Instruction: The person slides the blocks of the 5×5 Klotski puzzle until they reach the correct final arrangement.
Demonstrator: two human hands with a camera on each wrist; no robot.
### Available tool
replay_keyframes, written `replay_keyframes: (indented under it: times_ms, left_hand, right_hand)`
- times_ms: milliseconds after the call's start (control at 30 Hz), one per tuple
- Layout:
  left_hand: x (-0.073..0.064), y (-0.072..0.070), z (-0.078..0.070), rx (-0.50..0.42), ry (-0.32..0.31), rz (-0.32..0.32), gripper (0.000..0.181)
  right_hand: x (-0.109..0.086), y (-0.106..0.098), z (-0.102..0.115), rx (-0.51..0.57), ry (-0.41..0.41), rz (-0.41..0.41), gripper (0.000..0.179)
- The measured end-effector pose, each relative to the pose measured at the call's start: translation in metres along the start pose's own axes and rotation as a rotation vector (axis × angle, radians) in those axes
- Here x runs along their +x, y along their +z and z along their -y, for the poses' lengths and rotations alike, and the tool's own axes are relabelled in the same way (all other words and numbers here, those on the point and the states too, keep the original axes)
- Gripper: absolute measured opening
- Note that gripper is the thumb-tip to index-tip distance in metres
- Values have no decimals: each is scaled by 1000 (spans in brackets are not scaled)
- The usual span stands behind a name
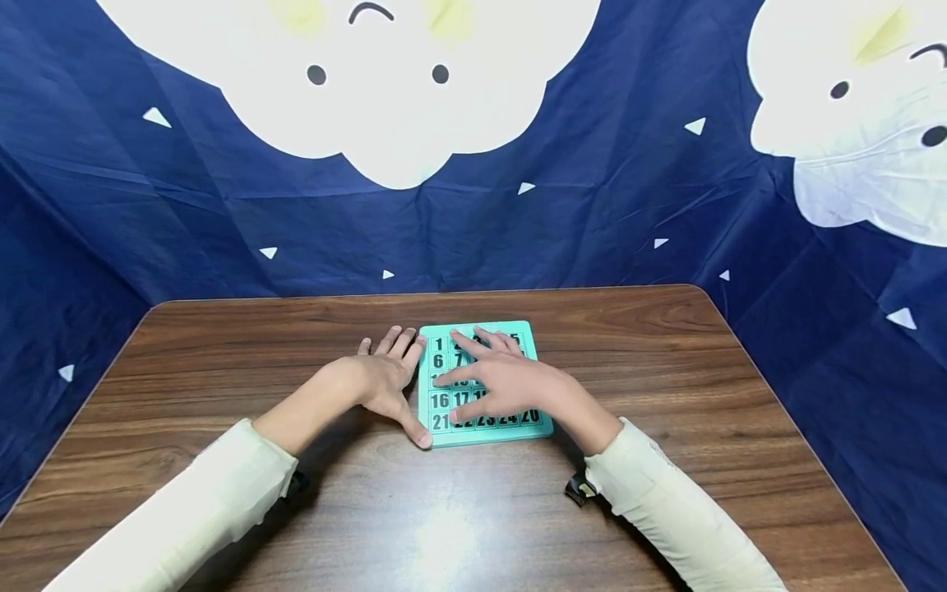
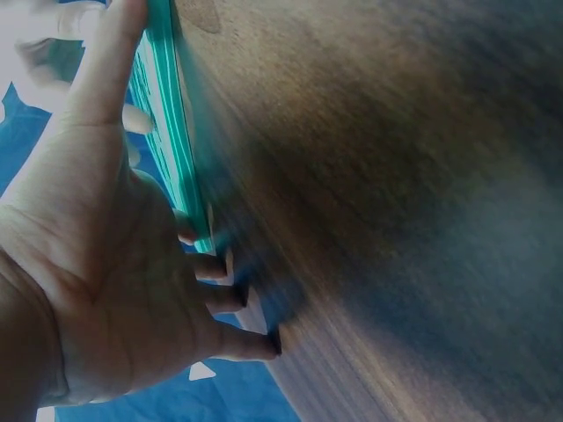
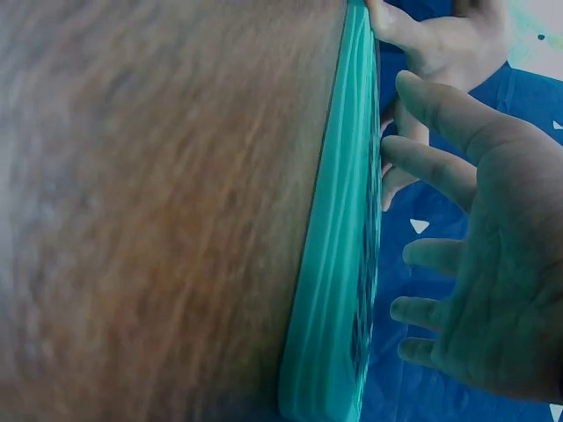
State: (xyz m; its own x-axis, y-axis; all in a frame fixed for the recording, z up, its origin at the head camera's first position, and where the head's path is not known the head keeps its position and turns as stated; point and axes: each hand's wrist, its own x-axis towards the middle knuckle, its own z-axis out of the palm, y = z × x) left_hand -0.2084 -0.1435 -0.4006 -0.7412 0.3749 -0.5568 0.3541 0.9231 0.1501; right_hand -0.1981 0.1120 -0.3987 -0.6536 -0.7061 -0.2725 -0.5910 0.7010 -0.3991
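Observation:
A teal number puzzle board [image 1: 484,441] lies flat on the wooden table, its square tiles printed with black numbers in rows from 1 at the top left. Along its left edge my left hand [image 1: 385,382] is spread, thumb at the lower left corner and index fingertip near the upper left one. Over the tiles hovers my right hand [image 1: 506,382], fingers spread and straight, hiding many of the middle numbers. In the right wrist view, the fingers [image 3: 431,167] of that hand point toward the tile face, and the board's thick teal side [image 3: 330,264] shows.
The brown wood-grain table [image 1: 651,370] reaches back to a dark blue cloth [image 1: 473,238] with white clouds and small triangles. More of this cloth hangs at both sides. A dark strap piece [image 1: 580,489] shows under the right sleeve.

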Motion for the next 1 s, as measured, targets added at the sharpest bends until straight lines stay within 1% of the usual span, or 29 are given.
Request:
replay_keyframes:
  times_ms: [400, 600, 700, 833, 1000]
  left_hand:
    - [-1, -1, 1, -5, 2, -2, 175]
    - [-1, -1, 0, -10, 6, -5, 174]
    - [0, 0, 0, -9, 4, -6, 174]
    - [-1, 0, 0, -3, 0, 1, 174]
    - [0, 0, 0, 4, -7, 10, 175]
  right_hand:
    - [0, 0, 2, -13, 14, 6, 60]
    - [-3, -10, 3, -58, 25, -38, 47]
    - [-1, -13, 2, -51, 16, -63, 43]
    - [6, -13, 1, -14, 2, -74, 50]
    - [16, -9, 0, -25, 13, -62, 70]
